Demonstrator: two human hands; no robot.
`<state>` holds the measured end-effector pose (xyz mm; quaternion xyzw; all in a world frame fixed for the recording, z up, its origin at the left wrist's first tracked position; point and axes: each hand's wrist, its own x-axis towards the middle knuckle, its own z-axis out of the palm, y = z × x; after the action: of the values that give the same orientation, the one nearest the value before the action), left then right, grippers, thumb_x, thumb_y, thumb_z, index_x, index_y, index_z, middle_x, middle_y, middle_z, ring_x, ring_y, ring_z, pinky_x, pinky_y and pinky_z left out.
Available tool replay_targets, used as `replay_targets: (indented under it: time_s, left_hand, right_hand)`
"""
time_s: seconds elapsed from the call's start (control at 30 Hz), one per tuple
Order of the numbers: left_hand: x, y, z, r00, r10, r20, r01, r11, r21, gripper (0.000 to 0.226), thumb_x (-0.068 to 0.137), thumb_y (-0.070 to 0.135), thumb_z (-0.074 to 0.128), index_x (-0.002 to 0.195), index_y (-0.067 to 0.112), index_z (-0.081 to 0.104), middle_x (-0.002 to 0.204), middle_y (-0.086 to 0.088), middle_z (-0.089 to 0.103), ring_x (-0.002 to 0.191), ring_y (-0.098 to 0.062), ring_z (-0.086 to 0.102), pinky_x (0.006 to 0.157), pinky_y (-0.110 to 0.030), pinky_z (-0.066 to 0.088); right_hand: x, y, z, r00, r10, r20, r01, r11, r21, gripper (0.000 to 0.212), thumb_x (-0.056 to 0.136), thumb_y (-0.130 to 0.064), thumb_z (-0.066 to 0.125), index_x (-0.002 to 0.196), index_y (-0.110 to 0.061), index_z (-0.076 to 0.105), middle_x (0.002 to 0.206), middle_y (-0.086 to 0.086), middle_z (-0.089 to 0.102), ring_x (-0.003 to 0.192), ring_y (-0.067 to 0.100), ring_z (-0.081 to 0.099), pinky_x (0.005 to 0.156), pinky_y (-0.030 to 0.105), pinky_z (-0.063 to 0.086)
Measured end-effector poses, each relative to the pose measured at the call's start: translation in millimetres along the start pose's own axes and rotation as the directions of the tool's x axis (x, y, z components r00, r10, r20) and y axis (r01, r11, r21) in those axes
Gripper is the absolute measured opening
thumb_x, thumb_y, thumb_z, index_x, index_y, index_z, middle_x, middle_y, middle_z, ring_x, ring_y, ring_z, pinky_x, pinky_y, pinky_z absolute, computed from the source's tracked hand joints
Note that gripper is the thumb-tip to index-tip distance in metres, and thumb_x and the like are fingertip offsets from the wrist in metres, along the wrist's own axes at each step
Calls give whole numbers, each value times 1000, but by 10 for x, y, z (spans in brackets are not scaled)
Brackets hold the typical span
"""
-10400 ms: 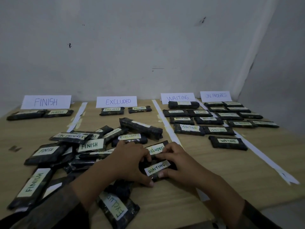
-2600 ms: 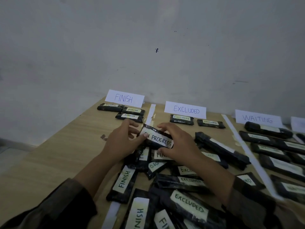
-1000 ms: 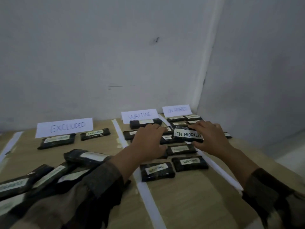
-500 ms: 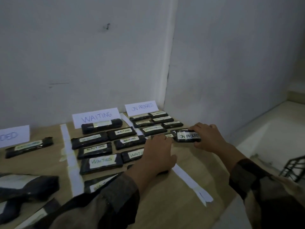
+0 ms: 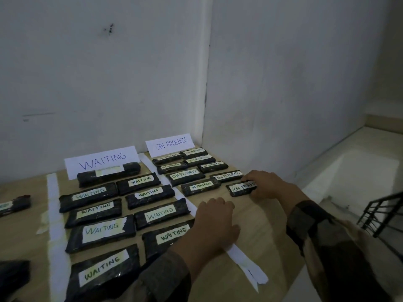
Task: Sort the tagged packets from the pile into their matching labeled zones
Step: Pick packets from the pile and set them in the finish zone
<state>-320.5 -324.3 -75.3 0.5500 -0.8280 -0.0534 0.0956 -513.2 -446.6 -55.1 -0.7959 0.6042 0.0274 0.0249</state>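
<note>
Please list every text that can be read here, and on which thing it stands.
"WAITING": left sign card.
"ON PROGRESS": right sign card.
"WAITING": tags on the packets before the left card.
"ON PROGRESS": tags on the packets before the right card; the right hand hides the tag's end on the gripped packet.
Too blurred: rearmost WAITING-zone packet's tag; left-edge packet's tag.

On the table [image 5: 261, 232], WAITING packets [image 5: 96, 212] lie in two columns just near of the WAITING sign [image 5: 101, 161]. Right of a tape strip [image 5: 242, 258], ON PROGRESS packets [image 5: 185, 176] lie near of the ON PROGRESS sign [image 5: 170, 143], the rightmost packet [image 5: 241, 188] at their near corner.
</note>
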Motion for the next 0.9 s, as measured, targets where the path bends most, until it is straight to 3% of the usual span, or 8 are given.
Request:
replay_targets:
  time_s: [0.1, 0.23, 0.47, 0.7, 0.9]
  left_hand:
    - [3, 25, 49, 997, 20, 79, -22, 1000, 21, 46, 89, 45, 50, 124, 15, 50, 120, -9, 51, 110, -27, 48, 94, -40, 37]
    - [7, 47, 38, 997, 30, 67, -34, 998, 53, 45, 89, 46, 49, 121, 16, 51, 117, -8, 52, 109, -27, 49, 96, -42, 35]
    - [-67, -64, -217, 998, 37, -54, -37, 999, -1, 54, 88, 45, 51, 136, 21, 44, 135, -3, 48, 125, -22, 44, 105, -40, 34]
    - [-415, -457, -655, 978, -24, -207, 33, 999, 43, 52, 84, 48, 54, 130, 23, 50, 128, 0, 53, 120, -20, 48, 99, -38, 41]
    - [-983, -883, -1004, 954, -100, -283, 132, 986, 98, 51, 84, 48, 56, 128, 24, 52, 127, 0, 55, 117, -21, 50, 95, -37, 42]
  right_hand:
    - [-13, 12, 13, 1000, 3, -6, -3, 1000, 4, 58, 84, -20, 59, 137, -36, 42, 139, -2, 42, 125, 20, 42, 101, 37, 33]
    - [-92, 40, 43, 998, 13, -57, -11, 999, 36, 65, 82, -22, 63, 140, -34, 37, 140, -1, 42, 125, 20, 43, 99, 35, 33]
    - [-345, -28, -20, 937, 58, -344, 33, 967, 253, 51, 83, -21, 62, 131, -31, 48, 129, -3, 51, 117, 16, 50, 97, 38, 34]
    - [-574, -806, -292, 867, -58, -495, 213, 941, 262, 45, 81, -22, 62, 126, -28, 54, 124, -4, 54, 116, 16, 51, 99, 40, 36]
    - [-743, -1752, -434, 852, -205, -481, 321, 931, 171, 54, 81, -35, 62, 132, -29, 47, 134, -4, 51, 122, 18, 47, 101, 40, 35]
